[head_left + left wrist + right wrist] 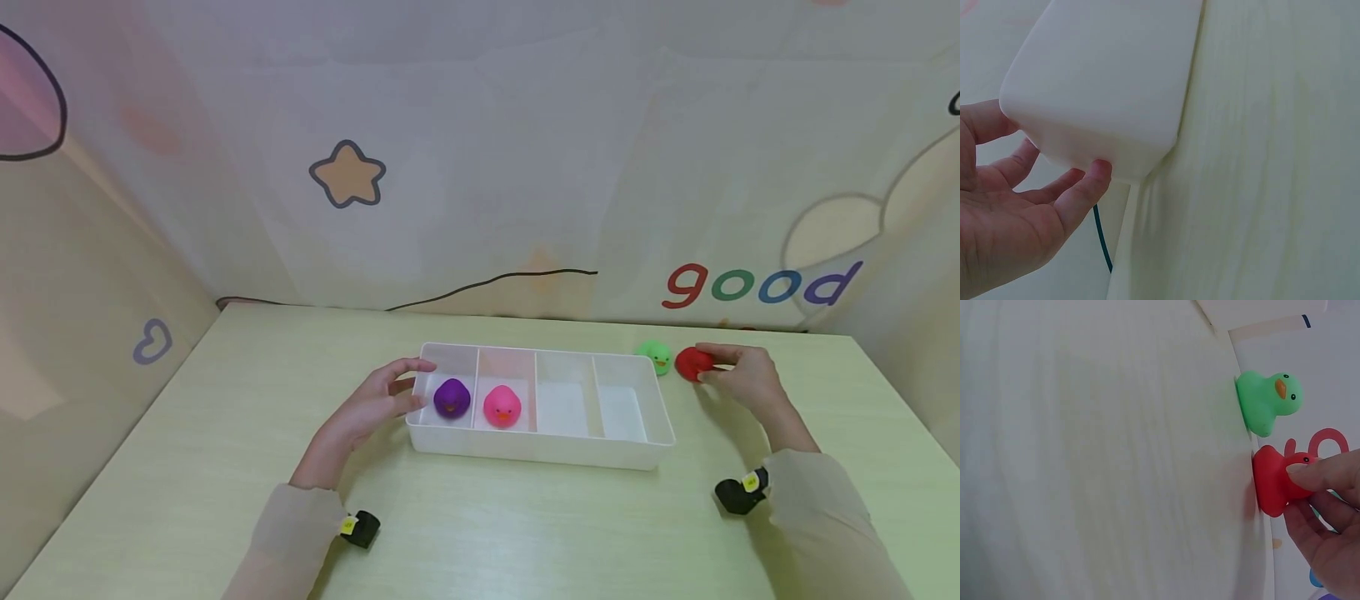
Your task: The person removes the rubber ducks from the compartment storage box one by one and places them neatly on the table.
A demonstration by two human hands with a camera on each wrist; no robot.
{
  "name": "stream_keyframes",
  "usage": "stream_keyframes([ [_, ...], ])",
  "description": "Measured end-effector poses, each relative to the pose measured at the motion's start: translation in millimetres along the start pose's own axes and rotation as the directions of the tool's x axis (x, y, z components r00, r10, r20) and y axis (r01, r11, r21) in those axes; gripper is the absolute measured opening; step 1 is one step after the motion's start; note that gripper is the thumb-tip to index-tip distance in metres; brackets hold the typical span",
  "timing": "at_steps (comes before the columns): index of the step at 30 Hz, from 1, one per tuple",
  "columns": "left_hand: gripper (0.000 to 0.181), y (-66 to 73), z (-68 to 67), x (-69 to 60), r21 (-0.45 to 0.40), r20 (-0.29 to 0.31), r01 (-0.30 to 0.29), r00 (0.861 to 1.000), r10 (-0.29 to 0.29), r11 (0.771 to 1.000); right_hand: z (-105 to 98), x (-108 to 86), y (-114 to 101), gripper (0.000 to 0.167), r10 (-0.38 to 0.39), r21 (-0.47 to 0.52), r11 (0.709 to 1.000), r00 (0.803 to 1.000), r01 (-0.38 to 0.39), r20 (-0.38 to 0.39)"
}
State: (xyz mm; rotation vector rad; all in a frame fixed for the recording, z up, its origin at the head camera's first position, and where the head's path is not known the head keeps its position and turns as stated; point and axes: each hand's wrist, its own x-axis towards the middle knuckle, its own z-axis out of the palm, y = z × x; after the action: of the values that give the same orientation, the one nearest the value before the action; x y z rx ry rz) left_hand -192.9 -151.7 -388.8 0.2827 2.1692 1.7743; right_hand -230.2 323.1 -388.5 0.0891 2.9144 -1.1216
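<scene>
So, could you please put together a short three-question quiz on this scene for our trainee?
1. Identify: which colour is the duck that the right hand grips?
2. True or false: the green duck sits inside the white tray.
3. Count: how many ducks are in the tray?

Key:
1. Red; the thumb and fingers hold the red duck.
2. False; it is outside the tray, on the table, next to the red duck.
3. Two: the purple duck and the pink duck.
</scene>
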Motion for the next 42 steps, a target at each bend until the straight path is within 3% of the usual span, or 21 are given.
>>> stream_keyframes([
  [10, 0.042, 0.9, -0.3, -0.3, 0.001, -0.005, 0.002, 1.000, -0.002, 1.000, 1, -1.3, 1, 0.049, 0.010, 0.007, 1.000, 1.000, -0.010, -0.008],
  [19, 0.043, 1.2, 0.4, -0.3, -0.001, -0.004, 0.001, 1.000, -0.001, 1.000, -3, -14.1, -7, 0.052, -0.074, 0.063, 0.995, 0.993, 0.080, -0.096],
  [26, 0.042, 1.0, 0.6, 0.1, -0.001, -0.006, 0.013, 1.000, -0.013, 1.000, 0, -27.0, -30, 0.052, -0.103, 0.095, 0.989, 0.989, 0.113, -0.106],
  [31, 0.042, 0.8, 0.3, 1.4, -0.006, -0.010, 0.021, 1.000, -0.021, 1.000, 4, -37.9, -48, 0.050, -0.171, 0.081, 0.980, 0.978, 0.182, -0.119],
  [42, 0.042, -0.1, -0.2, 1.1, -0.016, -0.004, 0.008, 1.000, -0.008, 1.000, 22, -62.7, -92, 0.048, -0.349, 0.187, 0.914, 0.933, 0.360, -0.089],
])
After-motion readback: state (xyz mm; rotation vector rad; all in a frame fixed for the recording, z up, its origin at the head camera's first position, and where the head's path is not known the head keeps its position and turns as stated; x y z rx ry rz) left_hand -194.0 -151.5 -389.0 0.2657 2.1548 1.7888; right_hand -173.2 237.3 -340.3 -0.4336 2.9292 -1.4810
